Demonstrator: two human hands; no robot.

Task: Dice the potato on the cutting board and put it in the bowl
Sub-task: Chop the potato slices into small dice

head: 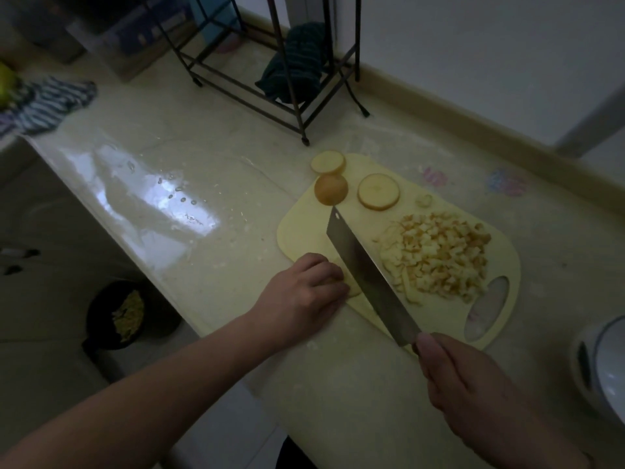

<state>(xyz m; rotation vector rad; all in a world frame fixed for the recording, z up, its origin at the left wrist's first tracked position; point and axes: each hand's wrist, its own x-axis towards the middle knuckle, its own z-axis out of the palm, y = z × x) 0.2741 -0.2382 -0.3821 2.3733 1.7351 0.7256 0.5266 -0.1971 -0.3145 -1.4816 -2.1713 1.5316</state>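
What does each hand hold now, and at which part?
The right hand grips the knife by its handle. The left hand holds a potato piece down on the cutting board, fingers curled over its top.

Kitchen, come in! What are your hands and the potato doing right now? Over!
Left hand holds a potato piece on the cutting board. Right hand grips the cleaver, blade at that piece. Diced pile and slices wait. Nothing blocking. Over.

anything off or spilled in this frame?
Yes. One round potato slice hangs over the far edge of the cutting board, partly above the counter. Water droplets and small pale bits lie on the counter left of the board.
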